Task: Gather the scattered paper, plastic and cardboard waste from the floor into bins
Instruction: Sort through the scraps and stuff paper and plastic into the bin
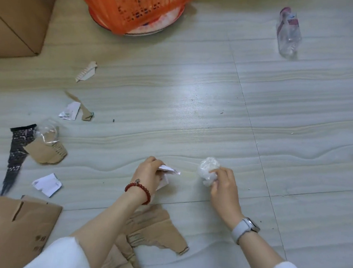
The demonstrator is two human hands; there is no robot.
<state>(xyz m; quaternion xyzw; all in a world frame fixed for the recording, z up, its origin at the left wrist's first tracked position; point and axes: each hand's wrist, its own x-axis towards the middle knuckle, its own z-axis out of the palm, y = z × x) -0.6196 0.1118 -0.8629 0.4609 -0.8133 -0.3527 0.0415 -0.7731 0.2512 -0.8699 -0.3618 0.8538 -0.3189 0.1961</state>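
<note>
My left hand (147, 170), with a red bead bracelet at the wrist, is closed on a crumpled white paper scrap (169, 170) just above the floor. My right hand (223, 183), with a grey watch at the wrist, grips a crumpled clear plastic wad (207, 169). An orange plastic basket (135, 2) stands at the top, over a round white basin (150, 29). A brown cardboard box (18, 13) sits at the top left. A crushed clear plastic bottle (289, 35) lies far right.
Scattered on the tiled floor to the left: torn white paper (47, 184), another paper scrap (69, 110), a ribbed white piece (87, 72), a cardboard piece with clear plastic (45, 151), a dark patterned strip (17, 153). Large torn cardboard (157, 229) lies beneath my arms.
</note>
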